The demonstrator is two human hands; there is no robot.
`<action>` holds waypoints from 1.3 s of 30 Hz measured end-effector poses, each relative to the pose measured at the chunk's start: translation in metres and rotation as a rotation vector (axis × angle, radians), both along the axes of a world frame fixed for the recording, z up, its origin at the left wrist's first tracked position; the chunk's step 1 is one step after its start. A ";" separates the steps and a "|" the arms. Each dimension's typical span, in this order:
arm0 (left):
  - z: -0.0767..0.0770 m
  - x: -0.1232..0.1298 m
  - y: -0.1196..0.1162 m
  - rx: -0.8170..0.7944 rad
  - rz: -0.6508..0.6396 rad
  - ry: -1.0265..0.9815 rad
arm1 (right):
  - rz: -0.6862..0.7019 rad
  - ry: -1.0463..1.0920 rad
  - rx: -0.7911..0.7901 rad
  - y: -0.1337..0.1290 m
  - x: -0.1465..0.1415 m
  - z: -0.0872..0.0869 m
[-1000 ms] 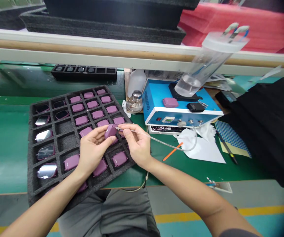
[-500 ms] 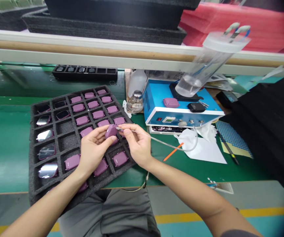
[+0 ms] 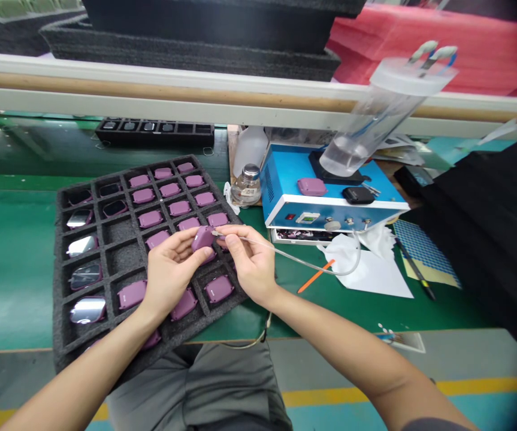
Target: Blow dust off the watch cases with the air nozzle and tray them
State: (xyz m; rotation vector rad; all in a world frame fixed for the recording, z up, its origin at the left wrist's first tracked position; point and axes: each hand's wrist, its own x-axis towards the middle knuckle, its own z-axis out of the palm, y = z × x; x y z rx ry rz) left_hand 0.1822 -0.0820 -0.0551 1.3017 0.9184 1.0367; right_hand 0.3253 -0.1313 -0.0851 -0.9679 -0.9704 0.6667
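Observation:
Between thumb and fingers, my left hand (image 3: 171,263) grips a purple watch case (image 3: 202,238), tilted up above the foam tray. My right hand (image 3: 251,258) pinches a small nozzle (image 3: 217,234) with a clear tube (image 3: 301,258) trailing from it. The nozzle's tip is at the right edge of the case; I cannot tell whether it touches. Below both hands lies a dark grey foam tray (image 3: 123,226) divided into compartments. Many hold purple cases like this one (image 3: 219,289); the left column has pieces with glossy screens (image 3: 87,310).
Right of the tray stands a blue machine (image 3: 285,173), with a clear cylinder (image 3: 352,134), a purple case (image 3: 312,187) and a black case (image 3: 357,195) on top. A glass jar (image 3: 246,187) is beside it. An orange stick (image 3: 316,276) and white paper (image 3: 375,275) lie in front.

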 end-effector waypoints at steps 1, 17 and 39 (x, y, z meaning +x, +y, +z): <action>0.000 0.000 0.000 -0.001 0.000 0.000 | 0.001 0.000 0.001 0.000 0.000 0.000; 0.000 -0.001 0.000 -0.002 -0.005 -0.004 | 0.010 0.019 -0.011 0.000 -0.001 0.000; 0.002 0.002 -0.004 0.062 0.002 0.046 | -0.036 -0.065 -0.070 -0.009 0.000 -0.001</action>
